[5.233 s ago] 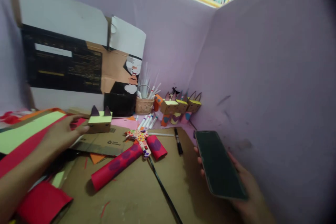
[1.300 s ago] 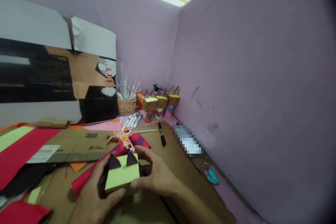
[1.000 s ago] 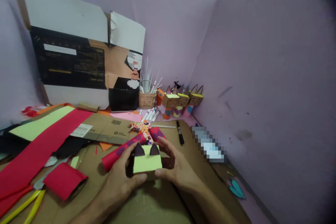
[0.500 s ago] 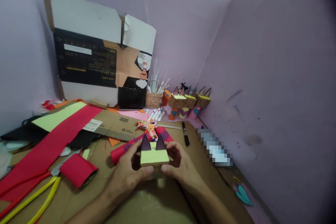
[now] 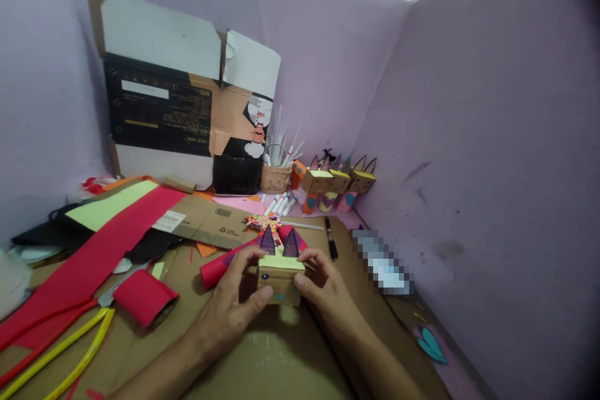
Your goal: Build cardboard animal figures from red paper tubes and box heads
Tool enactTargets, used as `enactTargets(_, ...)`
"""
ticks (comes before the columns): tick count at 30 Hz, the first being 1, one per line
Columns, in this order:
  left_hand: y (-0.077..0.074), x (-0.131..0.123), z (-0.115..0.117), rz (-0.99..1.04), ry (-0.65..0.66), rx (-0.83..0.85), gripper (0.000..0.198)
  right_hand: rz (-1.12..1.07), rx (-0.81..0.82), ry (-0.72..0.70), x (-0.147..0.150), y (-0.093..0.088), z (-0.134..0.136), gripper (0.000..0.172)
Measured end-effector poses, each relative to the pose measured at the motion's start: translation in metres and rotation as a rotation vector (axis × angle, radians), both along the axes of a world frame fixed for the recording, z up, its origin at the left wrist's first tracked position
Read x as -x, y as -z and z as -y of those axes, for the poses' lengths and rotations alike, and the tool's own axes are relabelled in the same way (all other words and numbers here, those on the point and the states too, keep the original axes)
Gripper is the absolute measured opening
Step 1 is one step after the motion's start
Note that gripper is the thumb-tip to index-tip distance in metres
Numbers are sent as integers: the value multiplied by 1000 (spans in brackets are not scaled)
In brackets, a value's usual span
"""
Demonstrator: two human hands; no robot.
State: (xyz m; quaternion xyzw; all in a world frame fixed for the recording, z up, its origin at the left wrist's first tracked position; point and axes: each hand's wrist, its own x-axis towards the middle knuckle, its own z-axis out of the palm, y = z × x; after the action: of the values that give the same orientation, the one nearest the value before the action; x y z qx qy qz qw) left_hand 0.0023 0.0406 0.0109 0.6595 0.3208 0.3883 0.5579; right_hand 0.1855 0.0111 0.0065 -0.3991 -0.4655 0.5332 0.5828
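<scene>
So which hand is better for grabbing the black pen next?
Probably the right hand: it's nearer the black pen, which lies just beyond it. The left hand is farther off, across the eared cardboard box. Both hold that box, so the right would need to let go first.

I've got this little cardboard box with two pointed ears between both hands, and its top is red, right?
No, the top of the little cardboard box is pale yellow-green, as the head view shows. The rest holds: two pointed ears, held between the left hand and right hand.
</scene>
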Motion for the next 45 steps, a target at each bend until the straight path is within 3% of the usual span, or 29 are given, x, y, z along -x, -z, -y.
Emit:
enactTargets(8,2,-3,-2,87,-31,169,42,10,49,0,-1,4,-1,33)
enactTargets(13,1,-5,-2,106,-103,149,42,-11,18,-89,1,2,2,51)
enactTargets(16,-5,0,-4,64,-112,92,48,-34,11,-40,1,2,2,53)
enactTargets(18,-13,9,-9,-38,-243,-4,51,-75,24,30,-1,1,0,52)
enactTargets(21,-29,27,-22,-266,-593,-182,47,-166,51,162,-7,-2,-3,52)
enactTargets(23,-37,40,-32,-412,-703,-229,40,-238,44,245,-12,-4,-6,51)
enactTargets(27,-35,50,-43,-698,-536,-218,37,-337,36,313,-16,-5,-10,50)
enactTargets(29,-28,47,-42,-824,-439,-295,37,-360,57,306,-15,-5,-11,51)
enactTargets(33,-17,36,-36,-1016,-375,-468,41,-374,72,281,-13,-4,-11,54)
enactTargets(40,-14,29,-36,-1186,-307,-434,44,-371,36,255,-11,-6,-9,50)
enactTargets(45,-16,33,-40,-1149,-298,-407,35,-363,-1,266,-12,-5,-11,47)
